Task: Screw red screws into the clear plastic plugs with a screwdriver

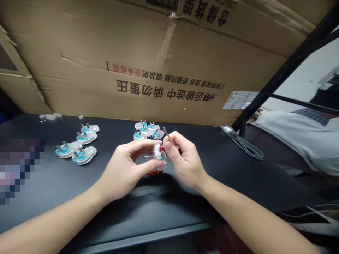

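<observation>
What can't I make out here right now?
Head view, small clear plastic part with red bits: mostly covered by left hand and right hand.
Head view, thin metal rod: lower end hidden in right hand.
Head view, pixelated patch at left: blurs whatever lies there.

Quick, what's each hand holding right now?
Left hand: shut, pinching a small clear plastic part with red bits.
Right hand: shut on a thin metal tool, right beside that part.
</observation>
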{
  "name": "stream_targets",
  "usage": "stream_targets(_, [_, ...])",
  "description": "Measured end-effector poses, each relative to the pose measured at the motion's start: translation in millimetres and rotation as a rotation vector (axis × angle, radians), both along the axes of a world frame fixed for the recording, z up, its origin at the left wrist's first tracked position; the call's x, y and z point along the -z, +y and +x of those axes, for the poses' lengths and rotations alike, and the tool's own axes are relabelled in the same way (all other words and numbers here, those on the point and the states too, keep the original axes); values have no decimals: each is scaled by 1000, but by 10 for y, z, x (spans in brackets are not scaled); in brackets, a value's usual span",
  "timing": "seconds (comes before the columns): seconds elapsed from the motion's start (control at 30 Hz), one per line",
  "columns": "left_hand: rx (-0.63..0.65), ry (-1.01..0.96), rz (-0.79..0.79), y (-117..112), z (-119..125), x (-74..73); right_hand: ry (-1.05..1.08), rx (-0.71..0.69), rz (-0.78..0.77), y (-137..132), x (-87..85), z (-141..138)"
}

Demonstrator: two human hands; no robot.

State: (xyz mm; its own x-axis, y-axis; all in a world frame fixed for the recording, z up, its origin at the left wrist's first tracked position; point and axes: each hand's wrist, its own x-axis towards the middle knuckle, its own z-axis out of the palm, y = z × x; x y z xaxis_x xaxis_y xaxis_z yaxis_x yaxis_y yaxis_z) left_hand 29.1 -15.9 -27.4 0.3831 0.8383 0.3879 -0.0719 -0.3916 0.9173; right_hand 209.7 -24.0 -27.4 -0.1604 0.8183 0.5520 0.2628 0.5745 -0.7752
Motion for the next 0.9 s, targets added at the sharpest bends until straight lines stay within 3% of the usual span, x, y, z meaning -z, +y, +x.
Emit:
stream_targets(0.1, [60, -95, -115, 42, -25, -17, -24, -7, 73, 40, -44, 146])
stream_targets(0.2, [96, -173, -167, 75, -57, -22, -241, 112, 269, 73, -114, 279])
stream_targets(0.33, [139, -248, -208, 86, -76, 5, -318, 201, 406, 72, -166, 325])
stream_targets(0.53, [165, -242, -206, 67, -70, 10, -300, 200, 399, 53, -146, 296])
stream_targets(0.9, [60, -83, -136, 50, -80, -57, -367, 274, 447, 61, -174, 331])
